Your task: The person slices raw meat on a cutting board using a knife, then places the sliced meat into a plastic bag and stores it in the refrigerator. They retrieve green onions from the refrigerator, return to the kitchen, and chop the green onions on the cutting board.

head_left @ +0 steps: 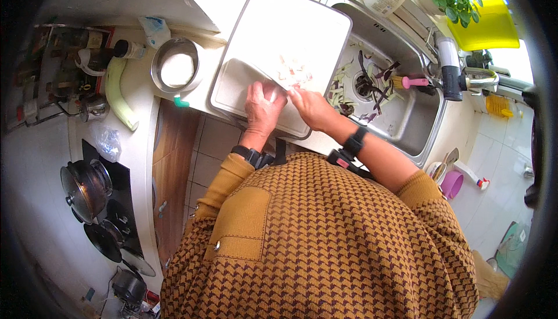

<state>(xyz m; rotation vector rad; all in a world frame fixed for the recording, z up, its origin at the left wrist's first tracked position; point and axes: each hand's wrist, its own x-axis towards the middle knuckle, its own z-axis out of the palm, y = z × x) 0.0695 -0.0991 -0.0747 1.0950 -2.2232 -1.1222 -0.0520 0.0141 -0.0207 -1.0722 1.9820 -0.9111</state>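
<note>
A white cutting board point(308, 16) with a dark rim lies on the counter beside the sink. My right hand point(311, 108) is closed around the handle of a knife point(264, 75), whose blade slants across the board toward the far left. My left hand point(263, 109) bends its fingers down onto the near part of the board, close to the blade. Under those fingers is something pale pink, mostly hidden. Beyond the knife sits a small heap of pale pink chopped pieces point(293, 72), washed out by glare, so their kind is unclear.
Dark and pale peelings lie in the steel sink point(407, 127), near a pink-handled brush point(410, 82). Left of the board stands a metal pot point(196, 66), with a long pale green gourd point(119, 95) farther left. A lidded pot point(84, 188) stands on the stove.
</note>
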